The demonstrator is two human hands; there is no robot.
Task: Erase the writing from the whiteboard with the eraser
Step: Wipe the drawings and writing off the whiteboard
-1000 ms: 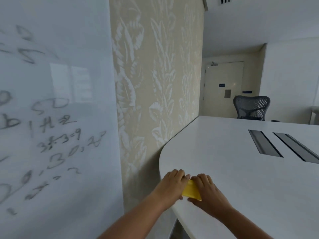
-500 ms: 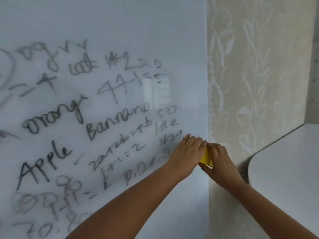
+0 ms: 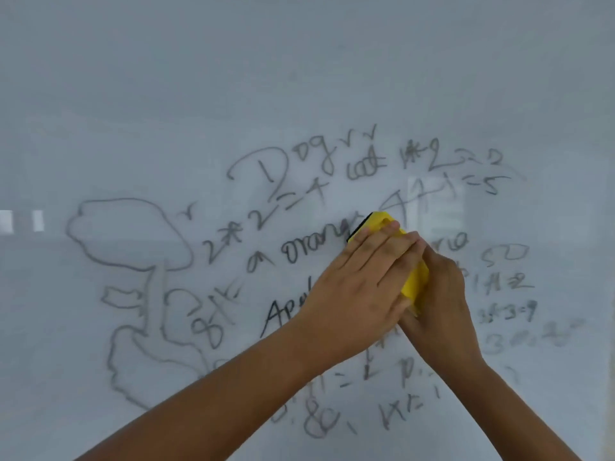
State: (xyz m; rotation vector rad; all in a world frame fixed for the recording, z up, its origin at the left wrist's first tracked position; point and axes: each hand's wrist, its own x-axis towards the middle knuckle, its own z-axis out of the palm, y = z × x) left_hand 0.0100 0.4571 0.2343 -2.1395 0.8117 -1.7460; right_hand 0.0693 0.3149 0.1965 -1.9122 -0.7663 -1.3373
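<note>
A glossy whiteboard fills the whole view, covered in its lower half with dark marker writing: words, sums and a tree drawing at the left. The yellow eraser, with a black felt edge, is pressed against the board over the word "orange". My left hand lies flat over the eraser from the left. My right hand grips its lower right side. Most of the eraser is hidden under the two hands.
The upper half of the whiteboard is bare. Faint window reflections show on the board at the far left and near the sums on the right. More sums run along the bottom of the board.
The view has swung left from the table and wall to the whiteboard. Both hands carried the eraser from the table's edge up onto the board, over the writing.
</note>
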